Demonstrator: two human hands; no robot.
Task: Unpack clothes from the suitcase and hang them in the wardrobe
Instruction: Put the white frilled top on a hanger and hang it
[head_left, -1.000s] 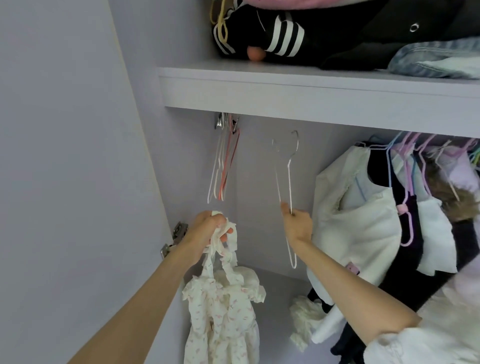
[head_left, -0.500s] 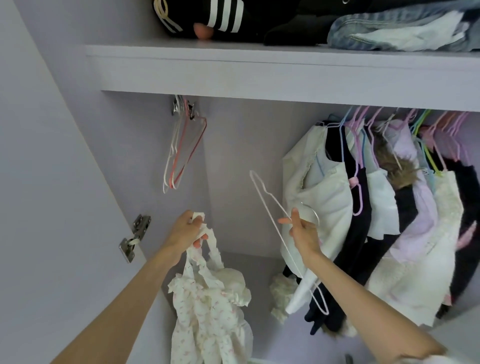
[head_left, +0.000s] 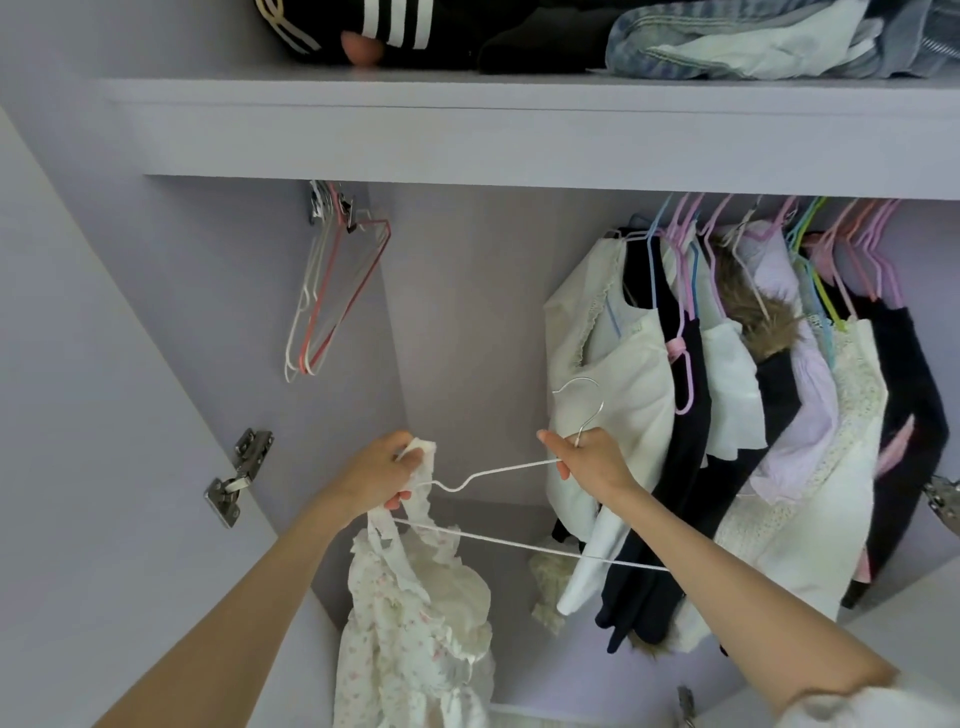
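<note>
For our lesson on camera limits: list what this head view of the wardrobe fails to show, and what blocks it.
- Rail: the shelf front hides it; only hanger hooks show.
- Dress: its hem is cut off by the bottom edge.
- Left hand: the dress straps cover its fingertips.
- Hanger: its neck sits inside the right hand.
- Folded clothes on the shelf: cut off by the top edge.
- Suitcase: not in view.

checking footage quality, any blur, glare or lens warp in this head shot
Head view: soft, even light, no glare; wide-angle warp bows the shelf edge; the white hanger, both hands and the floral dress read sharp, with faint softness toward the frame edges.
</note>
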